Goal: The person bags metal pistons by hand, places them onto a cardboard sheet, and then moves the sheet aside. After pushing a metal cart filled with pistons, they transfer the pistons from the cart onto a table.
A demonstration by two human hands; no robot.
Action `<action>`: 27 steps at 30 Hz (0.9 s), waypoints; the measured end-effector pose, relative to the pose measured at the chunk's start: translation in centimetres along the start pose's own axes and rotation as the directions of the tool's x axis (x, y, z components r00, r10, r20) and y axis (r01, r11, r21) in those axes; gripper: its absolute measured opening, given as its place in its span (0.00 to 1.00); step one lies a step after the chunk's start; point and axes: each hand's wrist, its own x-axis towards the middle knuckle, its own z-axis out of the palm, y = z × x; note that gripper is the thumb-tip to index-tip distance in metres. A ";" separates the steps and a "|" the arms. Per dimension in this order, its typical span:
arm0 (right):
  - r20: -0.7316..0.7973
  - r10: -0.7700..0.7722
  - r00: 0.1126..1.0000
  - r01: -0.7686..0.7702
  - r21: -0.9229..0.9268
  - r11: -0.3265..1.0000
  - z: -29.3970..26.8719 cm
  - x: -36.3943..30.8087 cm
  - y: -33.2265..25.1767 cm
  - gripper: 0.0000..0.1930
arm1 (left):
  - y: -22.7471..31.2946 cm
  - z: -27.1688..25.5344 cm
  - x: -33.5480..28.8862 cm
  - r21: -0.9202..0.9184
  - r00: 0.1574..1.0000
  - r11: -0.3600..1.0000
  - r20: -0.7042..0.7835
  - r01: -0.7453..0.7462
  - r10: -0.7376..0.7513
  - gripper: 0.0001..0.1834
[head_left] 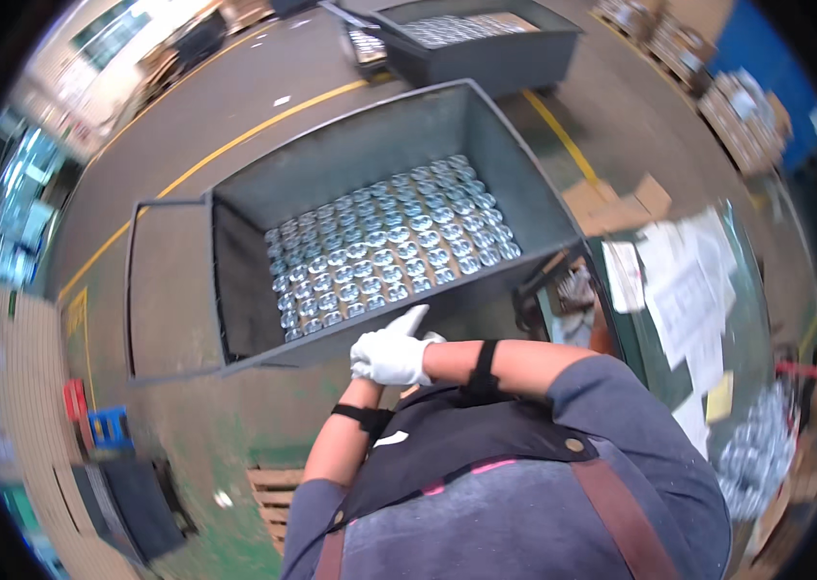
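Note:
Both of my hands wear white gloves and meet in front of my waist, just short of the near wall of a grey metal bin point(263, 166). My right hand point(399, 360) comes across from the right and closes round the glove of my left hand point(406, 321). Beyond this grip, white gloved fingers of the left hand stretch up and to the right; the rest of that hand is mostly covered. Inside the bin, rows of shiny round metal parts point(399, 235) stand on brown sheet. Neither hand touches them.
An open frame gate point(130, 290) hangs at the bin's left end. On the right, a green table point(754, 319) carries loose papers point(684, 290) and cardboard point(616, 205). Another grey bin point(486, 66) with metal parts stands beyond. A wooden pallet point(273, 498) lies at my left.

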 end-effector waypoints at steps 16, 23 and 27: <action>0.369 -0.320 0.873 0.201 0.324 0.924 -0.3 2.0 0.3 0.13 | 13.1 0.4 3.7 -0.133 0.642 0.775 -0.485 0.618 -0.594 0.52; -0.052 0.124 0.991 -0.110 0.216 0.970 -13.1 7.6 19.9 0.12 | 15.4 5.7 13.4 0.896 0.948 0.329 -0.319 0.298 0.009 0.56; 0.131 0.673 0.728 -0.634 -0.248 0.733 -20.2 2.2 46.8 0.18 | 16.4 14.9 21.4 0.989 0.645 -0.103 -0.149 0.108 -0.750 0.48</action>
